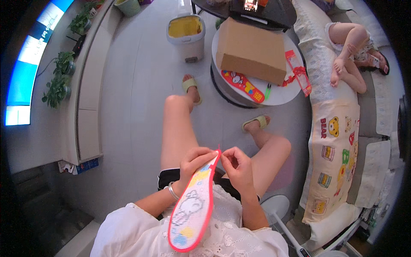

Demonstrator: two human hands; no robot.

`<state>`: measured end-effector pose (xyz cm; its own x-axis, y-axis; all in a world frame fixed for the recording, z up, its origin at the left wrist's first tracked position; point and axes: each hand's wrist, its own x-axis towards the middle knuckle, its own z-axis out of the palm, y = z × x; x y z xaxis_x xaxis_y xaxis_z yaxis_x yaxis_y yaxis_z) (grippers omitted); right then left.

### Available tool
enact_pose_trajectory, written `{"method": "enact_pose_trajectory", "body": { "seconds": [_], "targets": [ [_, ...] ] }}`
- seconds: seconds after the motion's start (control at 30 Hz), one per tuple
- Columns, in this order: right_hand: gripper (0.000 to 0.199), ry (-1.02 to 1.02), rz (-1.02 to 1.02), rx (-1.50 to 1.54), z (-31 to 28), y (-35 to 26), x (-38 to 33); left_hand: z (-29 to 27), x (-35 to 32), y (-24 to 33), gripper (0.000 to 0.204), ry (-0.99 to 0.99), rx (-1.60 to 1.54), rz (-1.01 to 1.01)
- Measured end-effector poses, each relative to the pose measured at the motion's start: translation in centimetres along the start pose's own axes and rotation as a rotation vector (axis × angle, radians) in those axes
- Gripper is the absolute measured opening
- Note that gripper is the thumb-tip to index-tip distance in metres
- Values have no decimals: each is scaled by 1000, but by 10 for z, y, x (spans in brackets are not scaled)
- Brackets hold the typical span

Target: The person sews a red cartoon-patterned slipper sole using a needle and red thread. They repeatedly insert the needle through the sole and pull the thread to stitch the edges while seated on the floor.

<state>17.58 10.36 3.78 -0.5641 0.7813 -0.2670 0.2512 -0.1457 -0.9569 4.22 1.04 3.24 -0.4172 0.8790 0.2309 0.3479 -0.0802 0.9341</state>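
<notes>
The flat, red-edged, insole-shaped embroidery piece (193,205) rests over the lap, its toe gripped by the left hand (193,162). The right hand (238,166) pinches closed at its tip, apparently on a thread too fine to confirm. The piece looks light and flexible: support near the stitching edge.

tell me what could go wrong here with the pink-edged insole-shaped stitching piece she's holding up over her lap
1. The right hand pinches at the top edge of the pink-edged insole-shaped stitching piece, close to the left hand; if a needle is there, which is too small to see, it could prick the left fingers.
2. The left hand grips only the upper end, so the long lower end hangs free and may flex or slip.
3. The green scissors lie on the round white table, likely a stretch from the seat.
</notes>
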Motion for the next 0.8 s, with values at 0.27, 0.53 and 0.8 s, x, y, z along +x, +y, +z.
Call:
{"method": "enact_pose_trajectory", "body": {
  "seconds": [0.27,0.53,0.8],
  "targets": [
    [11,-79,324,736,4,12,-5,1,4,7,41,-39,41,69],
    [17,-149,276,546,-9,10,-5,1,-1,3,36,-147,45,55],
    [15,-476,369,574,-44,16,5,-9,11,-1,31,-376,-254,70]
  ]
}}
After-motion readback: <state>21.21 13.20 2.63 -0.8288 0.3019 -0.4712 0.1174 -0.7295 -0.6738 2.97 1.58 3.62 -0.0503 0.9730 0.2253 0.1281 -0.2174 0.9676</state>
